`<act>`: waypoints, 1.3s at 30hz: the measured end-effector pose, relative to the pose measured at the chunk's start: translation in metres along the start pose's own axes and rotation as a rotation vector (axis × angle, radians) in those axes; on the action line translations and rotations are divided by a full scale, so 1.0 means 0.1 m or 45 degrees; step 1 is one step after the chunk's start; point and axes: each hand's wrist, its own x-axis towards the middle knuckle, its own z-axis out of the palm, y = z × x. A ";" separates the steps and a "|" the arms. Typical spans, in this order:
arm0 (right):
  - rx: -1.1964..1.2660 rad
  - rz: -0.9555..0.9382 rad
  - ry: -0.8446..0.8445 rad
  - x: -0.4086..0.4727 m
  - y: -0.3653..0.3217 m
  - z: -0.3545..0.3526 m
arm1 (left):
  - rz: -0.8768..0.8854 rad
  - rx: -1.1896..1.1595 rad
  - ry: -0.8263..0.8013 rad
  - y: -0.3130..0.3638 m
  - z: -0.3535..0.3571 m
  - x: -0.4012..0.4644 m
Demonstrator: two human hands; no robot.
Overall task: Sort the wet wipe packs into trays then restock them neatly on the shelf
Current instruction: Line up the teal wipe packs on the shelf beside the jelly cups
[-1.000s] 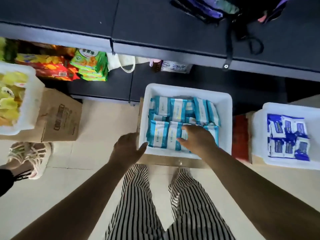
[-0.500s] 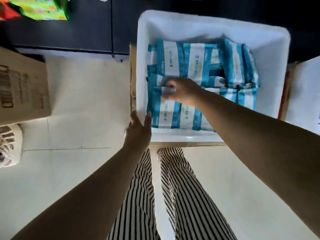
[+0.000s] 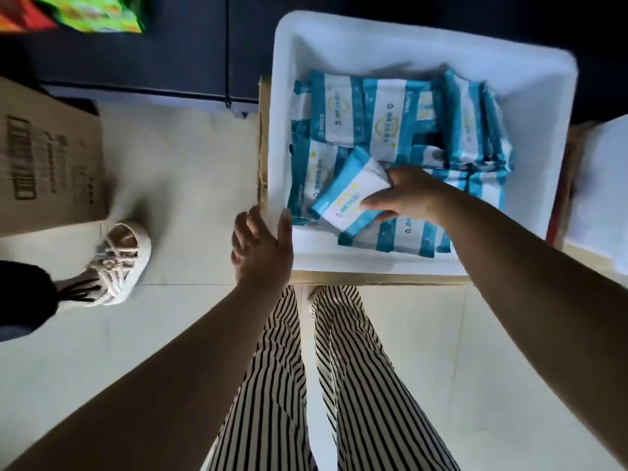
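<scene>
Right-hand fingers [image 3: 377,203] pinch a tilted wipe pack [image 3: 348,192] (over the tray [image 3: 356,42]); left hand [image 3: 261,246] open.

The white tray [image 3: 339,35] is open from above; its far strip behind the wet wipe packs [image 3: 384,120] is bare, as is a narrow strip along its near wall. The packs fill the middle and right of the tray, some standing on edge at the right. The right hand [image 3: 407,195] occupies the near centre, gripping one tilted pack [image 3: 346,195]. The left hand [image 3: 261,253] blocks the near left corner of the tray. The tiled floor [image 3: 176,158] to the left of the tray is free up to a cardboard box [image 3: 47,158] and another person's shoe [image 3: 119,263]. The dark shelf [image 3: 136,69] bounds the far side. A second white tray [image 3: 601,185] stands just beside the right wall.
</scene>
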 end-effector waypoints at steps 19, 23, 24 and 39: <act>1.782 0.198 0.651 -0.22 0.91 -0.05 | -0.472 -1.334 -0.220 1.22 0.23 0.57; 1.828 0.139 0.575 -0.16 1.00 -0.08 | -0.530 -1.492 -0.127 1.37 0.29 0.79; 1.832 0.137 0.570 -0.15 1.01 -0.08 | -0.524 -1.505 -0.118 1.41 0.31 0.82; 1.550 -0.126 0.323 -0.82 0.67 -0.55 | -0.129 -1.258 -0.055 1.26 -0.39 -0.13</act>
